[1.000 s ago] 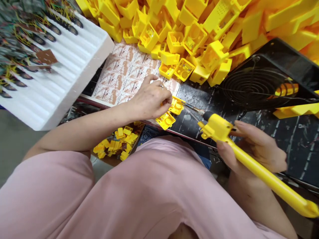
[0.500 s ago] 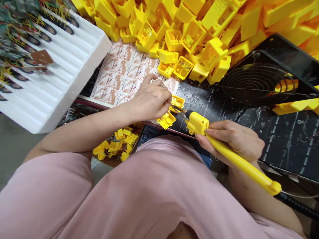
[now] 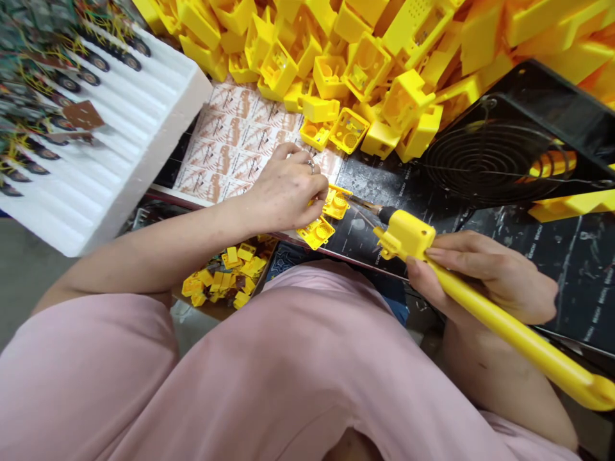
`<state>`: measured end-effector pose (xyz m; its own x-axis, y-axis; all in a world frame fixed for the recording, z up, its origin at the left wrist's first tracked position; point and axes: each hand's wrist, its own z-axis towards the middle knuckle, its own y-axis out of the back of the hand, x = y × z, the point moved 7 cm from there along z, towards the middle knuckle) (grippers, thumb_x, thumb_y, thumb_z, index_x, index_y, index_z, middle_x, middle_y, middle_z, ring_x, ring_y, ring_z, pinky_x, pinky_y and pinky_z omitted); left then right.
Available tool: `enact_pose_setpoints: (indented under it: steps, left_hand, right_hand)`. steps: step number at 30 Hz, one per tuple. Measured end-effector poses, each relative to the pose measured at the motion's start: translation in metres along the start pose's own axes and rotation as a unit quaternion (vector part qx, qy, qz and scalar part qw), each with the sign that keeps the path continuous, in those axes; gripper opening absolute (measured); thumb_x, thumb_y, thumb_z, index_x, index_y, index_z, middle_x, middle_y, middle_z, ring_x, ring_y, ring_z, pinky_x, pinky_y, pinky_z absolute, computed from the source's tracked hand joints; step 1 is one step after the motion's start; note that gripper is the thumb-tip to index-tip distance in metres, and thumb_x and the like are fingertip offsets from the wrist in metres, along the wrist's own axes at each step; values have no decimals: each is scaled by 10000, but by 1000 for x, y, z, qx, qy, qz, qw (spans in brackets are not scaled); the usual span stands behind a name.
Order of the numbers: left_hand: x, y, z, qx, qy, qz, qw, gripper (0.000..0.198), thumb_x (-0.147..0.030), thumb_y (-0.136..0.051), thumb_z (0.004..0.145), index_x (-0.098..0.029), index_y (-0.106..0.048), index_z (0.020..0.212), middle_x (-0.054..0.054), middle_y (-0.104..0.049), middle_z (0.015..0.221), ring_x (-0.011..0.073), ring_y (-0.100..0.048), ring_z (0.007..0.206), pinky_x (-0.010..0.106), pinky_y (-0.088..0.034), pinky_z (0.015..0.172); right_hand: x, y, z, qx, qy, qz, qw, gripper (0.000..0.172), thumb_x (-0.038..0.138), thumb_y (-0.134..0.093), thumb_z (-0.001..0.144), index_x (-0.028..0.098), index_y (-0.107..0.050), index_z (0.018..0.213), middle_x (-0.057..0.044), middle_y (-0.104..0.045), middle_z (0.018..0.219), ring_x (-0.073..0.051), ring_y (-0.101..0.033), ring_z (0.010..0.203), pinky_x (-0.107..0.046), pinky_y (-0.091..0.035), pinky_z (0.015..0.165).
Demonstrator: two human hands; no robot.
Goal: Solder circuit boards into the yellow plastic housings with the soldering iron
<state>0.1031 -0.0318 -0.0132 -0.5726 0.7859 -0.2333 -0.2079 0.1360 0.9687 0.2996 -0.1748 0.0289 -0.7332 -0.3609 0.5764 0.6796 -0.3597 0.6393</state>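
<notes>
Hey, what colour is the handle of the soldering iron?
The soldering iron handle is bright yellow, and it shows best in the head view.

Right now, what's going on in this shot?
A seated person steadies a small yellow plastic casing on the bench with the left hand. The right hand grips a yellow soldering iron, its tip close to that casing. Another casing lies beside it. A heap of yellow casings rises behind, next to a white foam tray of wired circuit boards.
</notes>
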Motion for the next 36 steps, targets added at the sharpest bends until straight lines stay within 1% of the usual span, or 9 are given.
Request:
enact_pose_setpoints:
  steps: [2, 7, 11, 14, 17, 19, 27, 32, 36]
  left_hand:
    - [-1, 0, 0, -1, -4, 8, 1000, 257, -282, -511, 869, -212, -739, 773, 45, -668, 721, 262, -627, 930, 525, -443, 1047]
    - [-1, -1, -2, 8, 0, -12, 1000, 246, -309, -509, 897, -206, -717, 816, 52, -694, 807, 277, -616, 1001, 543, -432, 1070]
    - [11, 11, -10, 16, 29, -77, 996, 331, -440, -567, 907, -200, -708, 1085, 53, -739, 995, 275, -620, 1054, 521, -443, 1089]
    - [24, 16, -18, 17, 55, -132, 990, 352, -444, -564, 917, -188, -702, 1117, 61, -757, 1096, 257, -649, 1078, 490, -452, 1099]
    - [32, 14, -21, 2, 57, -163, 985, 270, -402, -553, 919, -207, -739, 937, 31, -782, 973, 225, -689, 997, 498, -425, 1126]
    - [34, 14, -19, -17, 62, -162, 985, 264, -387, -547, 926, -229, -756, 895, 6, -781, 906, 203, -688, 931, 510, -390, 1161]
    - [18, 7, 3, -4, 59, -120, 991, 214, -322, -566, 883, -245, -765, 898, -4, -743, 809, 231, -663, 965, 546, -352, 1150]
    - [16, -2, 7, -13, 67, -93, 993, 204, -294, -556, 836, -219, -745, 814, 7, -715, 771, 232, -652, 901, 557, -388, 1086]
    - [15, -2, 6, -28, 51, -69, 996, 197, -296, -554, 834, -220, -729, 785, 4, -710, 745, 218, -639, 859, 533, -423, 1047]
  right_hand:
    - [3, 3, -2, -29, 8, -18, 999, 160, 254, -815, 858, 321, -719, 967, 12, -772, 811, -181, -723, 659, -296, -551, 516]
    - [5, -1, -6, -57, -6, -18, 998, 508, 237, -829, 845, 379, -688, 1311, 3, -800, 914, -214, -740, 671, -349, -592, 568]
    - [5, -4, -8, -82, 37, -23, 996, 669, 239, -844, 828, 346, -616, 1447, -30, -807, 1090, -215, -770, 694, -326, -634, 592]
    - [2, -4, -9, -92, 31, -36, 995, 624, 265, -844, 835, 336, -636, 1419, -11, -810, 1034, -200, -768, 680, -304, -636, 583]
    - [0, -4, -9, -95, 6, -47, 994, 555, 287, -821, 861, 337, -654, 1387, -1, -806, 956, -204, -762, 674, -322, -646, 606]
    - [1, -4, -10, -95, 8, -37, 995, 563, 284, -827, 854, 341, -655, 1387, -5, -807, 988, -202, -762, 678, -317, -644, 601]
    - [-4, 1, -17, -143, -15, 2, 990, 599, 253, -883, 793, 313, -686, 1355, -17, -801, 1040, -189, -745, 670, -303, -605, 541]
    - [2, -10, -17, -80, -8, 20, 997, 408, 221, -836, 840, 296, -704, 1220, -8, -794, 918, -206, -751, 707, -333, -615, 574]
    - [13, -16, -7, -60, 54, -9, 997, 302, 200, -886, 780, 282, -662, 966, 25, -766, 787, -171, -717, 598, -278, -537, 469]
